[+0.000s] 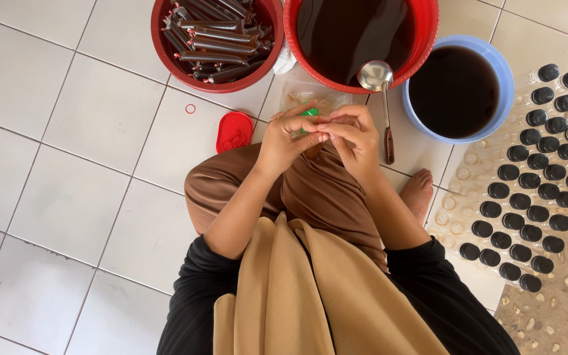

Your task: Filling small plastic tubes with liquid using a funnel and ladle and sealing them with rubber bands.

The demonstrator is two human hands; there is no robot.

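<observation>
Surface: white tiled floor (67,131). Left hand (285,139) and right hand (353,135) meet above the lap, fingers pinched together on a small green-topped packet (309,113). Far: red basin (422,39) of dark liquid with ladle (376,75), red bowl (225,82) of filled tubes, blue basin (504,79). Right: black-capped bottles (534,177).

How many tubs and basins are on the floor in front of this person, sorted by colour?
Red tubs: 2, one holding dark filled packets and one holding dark liquid
Blue basin: 1, also holding dark liquid
Total: 3
</observation>
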